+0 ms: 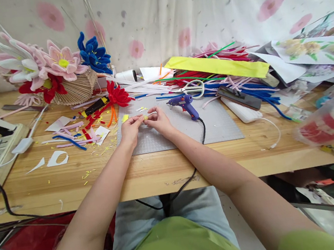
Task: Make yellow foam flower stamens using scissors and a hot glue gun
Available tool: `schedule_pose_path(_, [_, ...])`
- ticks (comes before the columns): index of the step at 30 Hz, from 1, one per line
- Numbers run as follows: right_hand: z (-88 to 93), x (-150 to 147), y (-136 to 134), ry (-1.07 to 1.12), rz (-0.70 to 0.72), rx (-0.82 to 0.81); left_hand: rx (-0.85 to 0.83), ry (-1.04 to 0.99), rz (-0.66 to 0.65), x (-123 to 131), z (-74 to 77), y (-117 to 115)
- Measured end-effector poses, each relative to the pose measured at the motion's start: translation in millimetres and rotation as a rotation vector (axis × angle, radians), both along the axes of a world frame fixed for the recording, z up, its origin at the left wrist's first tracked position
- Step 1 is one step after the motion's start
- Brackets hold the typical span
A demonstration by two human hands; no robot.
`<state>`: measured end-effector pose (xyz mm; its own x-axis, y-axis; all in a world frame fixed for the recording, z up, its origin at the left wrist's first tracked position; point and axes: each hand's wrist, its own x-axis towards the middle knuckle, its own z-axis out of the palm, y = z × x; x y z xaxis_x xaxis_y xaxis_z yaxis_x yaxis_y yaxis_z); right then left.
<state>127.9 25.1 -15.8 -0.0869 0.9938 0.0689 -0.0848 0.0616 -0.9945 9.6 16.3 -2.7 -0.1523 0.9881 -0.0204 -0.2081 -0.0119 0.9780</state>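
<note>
Above the grey cutting mat (217, 128), my left hand (131, 130) and my right hand (159, 122) meet fingertip to fingertip. Both are closed in a pinch on a small yellow piece (145, 118), mostly hidden by the fingers. A yellow scrap (125, 118) lies just beyond my left hand. To the right of my right hand, a purple glue gun (185, 106) rests on the mat, its black cord running off the table's front edge. A red pipe-cleaner flower (117, 94) lies behind my left hand.
Scissors (194, 89), a phone (239, 98) and heaped pipe cleaners (149, 87) lie behind the mat. Fuzzy flowers (63, 63) stand at the back left. A box cutter (95, 106) and paper scraps (57, 157) are left, near a power strip (2, 160). A bagged cup (331, 122) stands right.
</note>
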Motion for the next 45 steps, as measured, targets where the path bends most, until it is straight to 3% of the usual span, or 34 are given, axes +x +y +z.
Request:
schedule_pose_path(8, [7.8, 5, -5, 0.047, 0.07, -0.062, -0.023, -0.001, -0.057, -2, 0.2, 1])
schedule_pose_path(21, [2.8, 3, -4, 0.016, 0.107, 0.013, -0.107, -0.093, -0.062, -4, -0.3, 3])
schedule_pose_path(34, [-3.6, -1, 0, -0.007, 0.053, 0.022, -0.081, -0.089, -0.085, -5, -2.3, 6])
schedule_pose_path(45, [1.0, -1, -1, -0.004, 0.06, 0.031, -0.106, -0.111, -0.111, -9, -1.4, 7])
